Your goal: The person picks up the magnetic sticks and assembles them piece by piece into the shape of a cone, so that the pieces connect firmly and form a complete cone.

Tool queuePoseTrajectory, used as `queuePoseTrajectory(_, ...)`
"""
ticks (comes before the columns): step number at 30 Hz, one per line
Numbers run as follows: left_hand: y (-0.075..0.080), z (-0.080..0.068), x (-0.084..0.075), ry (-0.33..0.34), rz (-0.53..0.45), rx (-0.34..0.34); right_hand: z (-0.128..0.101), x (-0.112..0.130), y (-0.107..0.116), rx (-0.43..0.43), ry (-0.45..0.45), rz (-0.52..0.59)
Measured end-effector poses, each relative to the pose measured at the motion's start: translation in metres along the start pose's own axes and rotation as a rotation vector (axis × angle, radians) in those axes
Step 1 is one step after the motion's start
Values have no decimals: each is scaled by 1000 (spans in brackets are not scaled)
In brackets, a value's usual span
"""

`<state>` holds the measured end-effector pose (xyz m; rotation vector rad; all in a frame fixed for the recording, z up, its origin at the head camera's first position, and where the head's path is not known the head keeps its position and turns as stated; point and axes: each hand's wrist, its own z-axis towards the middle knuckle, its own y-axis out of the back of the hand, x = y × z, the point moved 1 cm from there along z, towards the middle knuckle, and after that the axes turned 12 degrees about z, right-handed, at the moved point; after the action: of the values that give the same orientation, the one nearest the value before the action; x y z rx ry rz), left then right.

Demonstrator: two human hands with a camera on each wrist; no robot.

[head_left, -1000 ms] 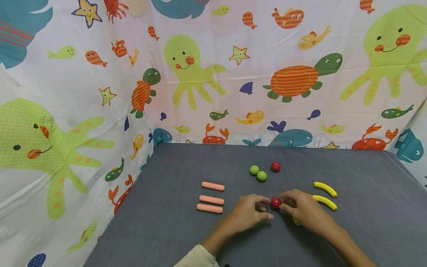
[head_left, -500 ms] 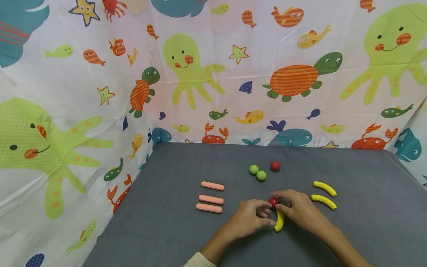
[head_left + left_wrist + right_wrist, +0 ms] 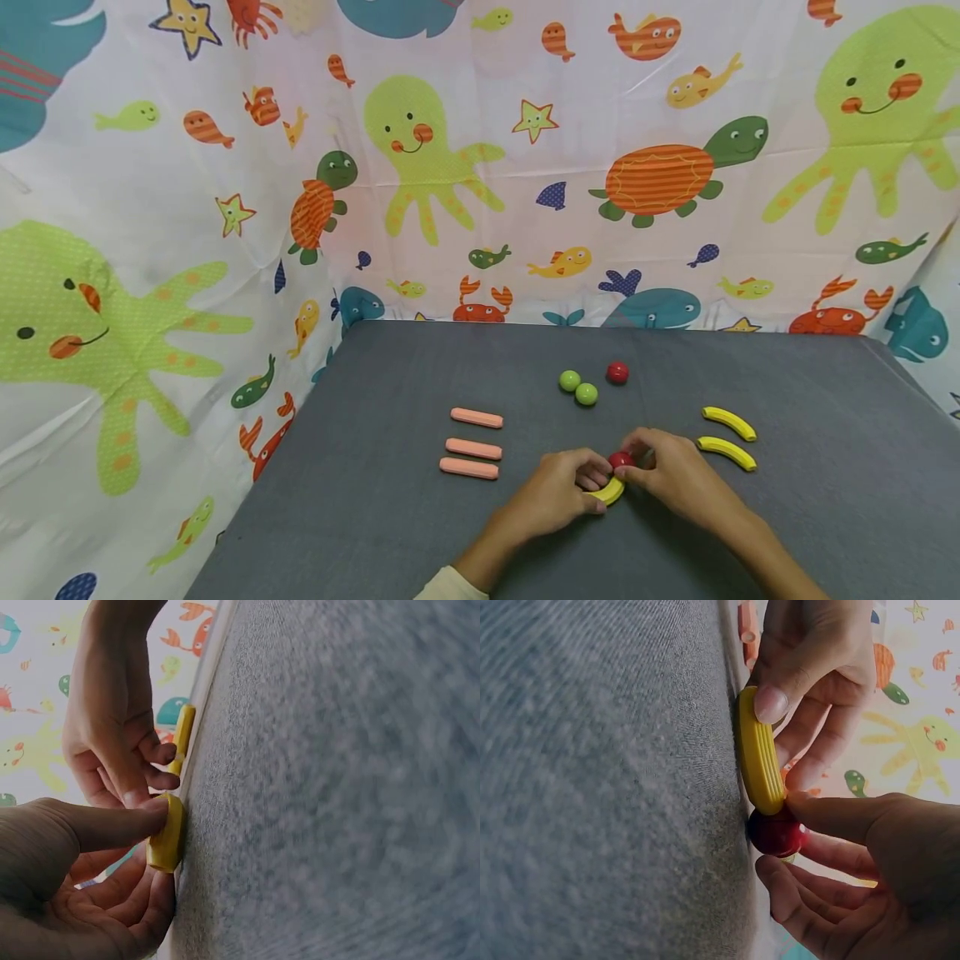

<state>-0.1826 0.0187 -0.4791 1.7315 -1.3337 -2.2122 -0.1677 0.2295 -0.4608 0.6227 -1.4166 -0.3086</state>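
Left hand point(image 3: 551, 492) pinches the yellow banana point(image 3: 607, 492), right hand point(image 3: 675, 475) pinches the red ball point(image 3: 619, 460); both look light, rigid, smooth, so grip banana mid-curve, ball across its sides.

Grey felt-covered counter point(image 3: 787, 517). At its centre lie a yellow toy banana point(image 3: 607, 492) touching a red ball point(image 3: 619, 459). At 9 o'clock, three pink sausages point(image 3: 472, 443); at 12, two green balls point(image 3: 577, 387) and another red ball point(image 3: 617, 372); at 3, two bananas point(image 3: 727, 437).

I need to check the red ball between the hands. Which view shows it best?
The right wrist view: the red ball fills the frame, pinched by the right hand against the yellow banana. The head view shows it small; the left wrist view hides it.
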Motion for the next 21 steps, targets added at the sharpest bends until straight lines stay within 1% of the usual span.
queuePoseTrajectory(4, 2, 0, 2, 0, -6, 8, -1, 0, -1, 6, -16, 6)
queuePoseTrajectory(8, 4, 1, 3, 15, -5, 2, -3, 0, -1, 24, -17, -2)
queuePoseTrajectory(10, 6, 1, 3, 19, 19, -12, -3, 0, -2, 38, -25, -3)
queuePoseTrajectory(13, 6, 2, 3, 19, 84, -36, -5, 0, -2, 48, -30, -5)
queuePoseTrajectory(16, 5, 4, 2, 12, 135, -52, -6, -1, -1, 61, -19, 5)
queuePoseTrajectory(18, 3, 5, 1, 14, 146, -54, -8, 0, 0, 76, -9, 14)
queuePoseTrajectory(21, 1, 7, 1, 23, 134, -50, -8, 2, 5, 94, -17, 20)
